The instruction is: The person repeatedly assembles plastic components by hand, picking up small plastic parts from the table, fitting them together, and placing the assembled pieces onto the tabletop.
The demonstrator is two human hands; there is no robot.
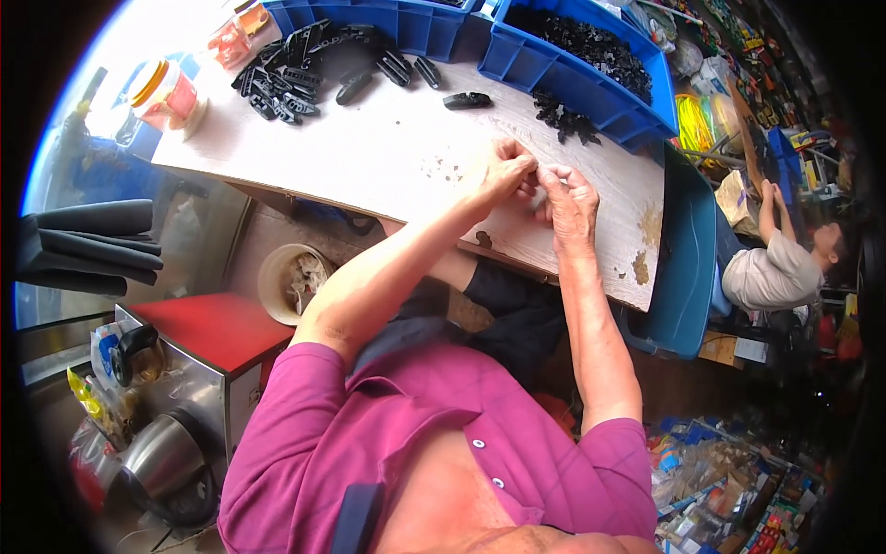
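Over the near part of the pale wooden table, my left hand and my right hand meet fingertip to fingertip. Both are closed in a pinch. Whatever lies between the fingers is too small or too hidden to make out. Just beyond them lies a heap of small black plastic pieces, spilled beside a blue bin full of similar pieces. One long, rounded black plastic part rests alone past my left hand. Farther left, several such parts form a pile.
Another blue bin and two lidded jars stand at the table's far side. A teal tub adjoins the right edge. Below left are a bucket, a red-topped cabinet and a kettle. Another person sits at right.
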